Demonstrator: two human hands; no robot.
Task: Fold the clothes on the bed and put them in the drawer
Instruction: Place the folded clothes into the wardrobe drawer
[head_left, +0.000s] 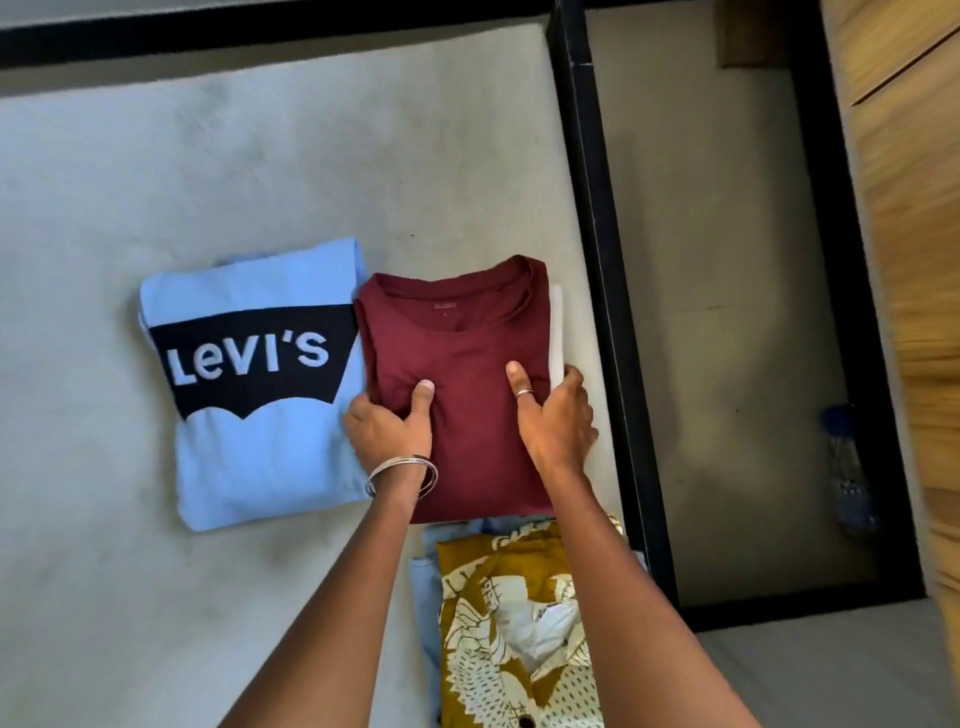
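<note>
The folded maroon shirt (462, 384) lies on the bed (260, 171) between both hands. The left hand (387, 423) and right hand (556, 415) grip its opposite edges, thumbs on top.

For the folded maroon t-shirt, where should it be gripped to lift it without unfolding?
Grip the folded maroon t-shirt at its two long side edges, near the middle, thumbs on top and fingers underneath, as the left hand and right hand do now. That supports every layer.
</note>
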